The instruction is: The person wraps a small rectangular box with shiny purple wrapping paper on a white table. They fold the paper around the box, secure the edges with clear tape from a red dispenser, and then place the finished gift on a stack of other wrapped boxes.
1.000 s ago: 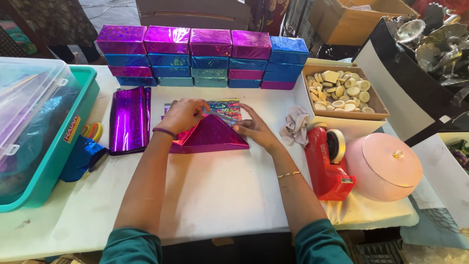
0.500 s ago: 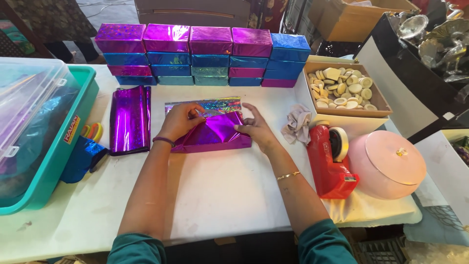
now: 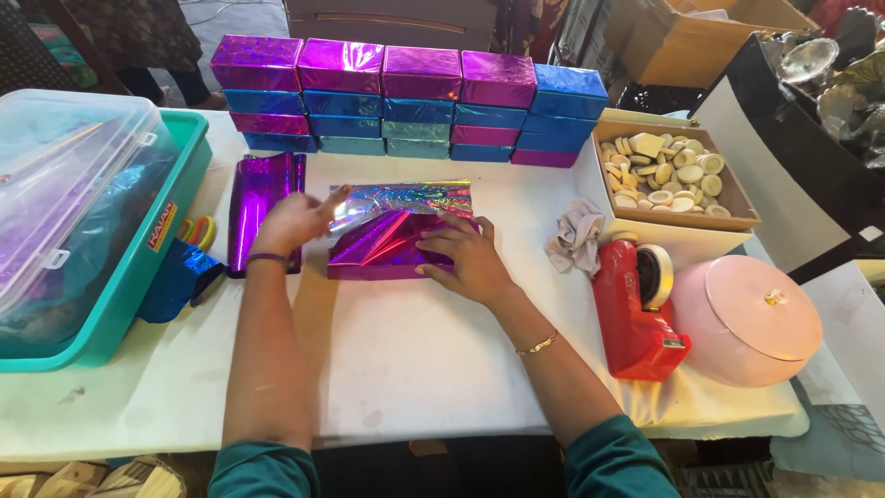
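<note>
Left hand [image 3: 293,221] lifted off purple foil parcel [image 3: 392,244] since prev frame, fingers loose, holding nothing; right hand [image 3: 466,260] flat, pressing parcel on tabletop [image 3: 415,350].

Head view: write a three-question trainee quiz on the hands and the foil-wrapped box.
1. True or false: the right hand lies flat on the purple foil-wrapped box.
2. Which thing stands nearest the right forearm? A) red tape dispenser B) teal bin C) wooden tray of round pieces
3. Fill in: the left hand is at the box's ____ edge, beside a sheet of purple foil.

Key
1. True: the fingers are spread on its top.
2. A: it stands just to the right of that arm.
3. Left.
</note>
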